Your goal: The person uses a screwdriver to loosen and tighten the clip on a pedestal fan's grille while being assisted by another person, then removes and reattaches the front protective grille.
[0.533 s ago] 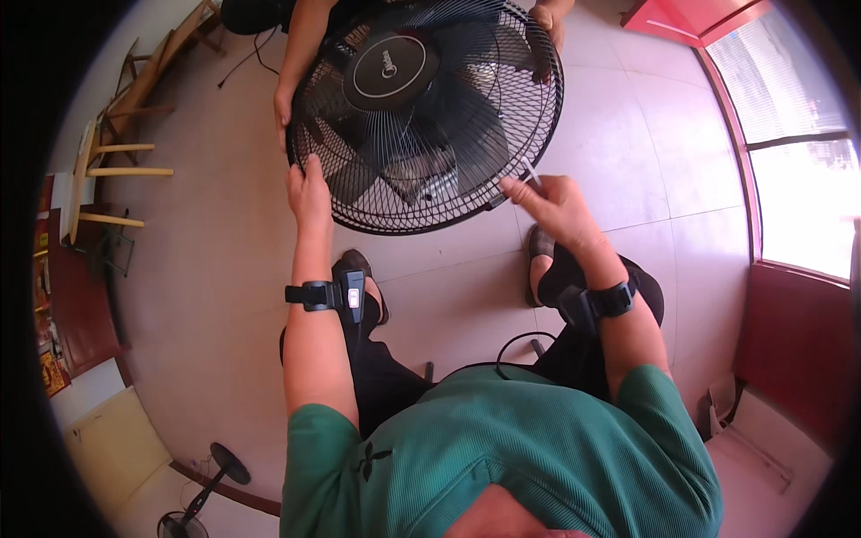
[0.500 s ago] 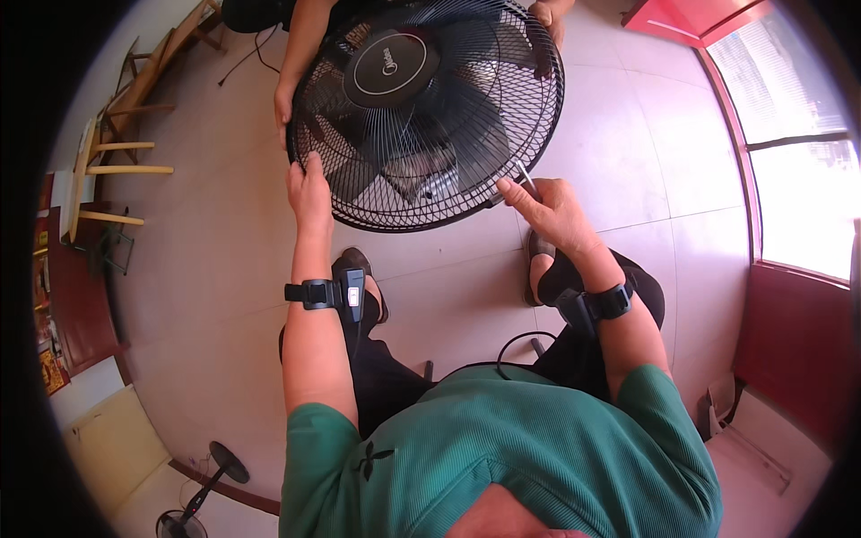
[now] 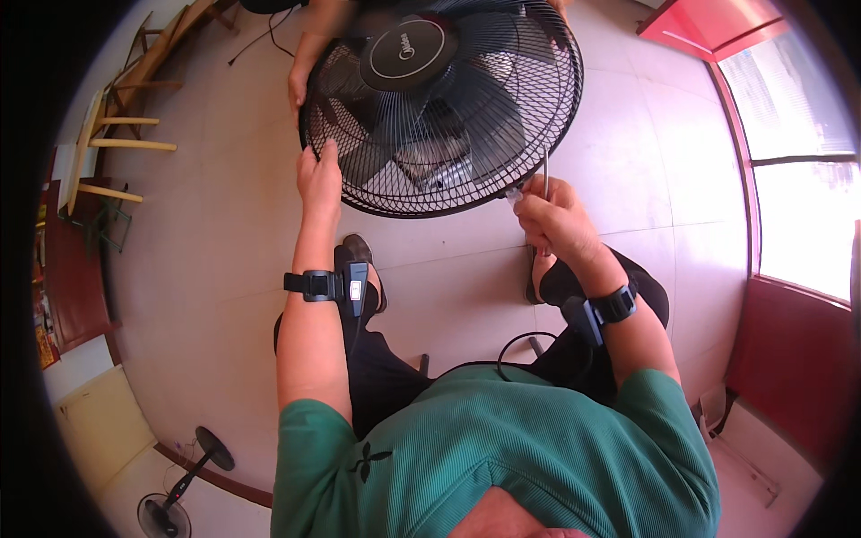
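A round black fan head with a mesh guard is held up in front of me, blades visible through it. My left hand grips the guard's near left rim, its fingertips resting on the mesh. At the near right rim is my right hand, closed round a slim screwdriver whose metal shaft points up beside the guard. Its handle is mostly covered by my fingers. A small pale clip shows on the rim by my fingertips. Another person's hand supports the fan's far left edge.
Wooden stools lie or stand along the left wall. A black standing fan is at the lower left. A red-framed glass door runs along the right. A dark cable lies on the tiled floor.
The fan has shifted slightly right and away from me in view. My right hand has turned, bringing the screwdriver shaft more upright, with its fingers now at the rim clip.
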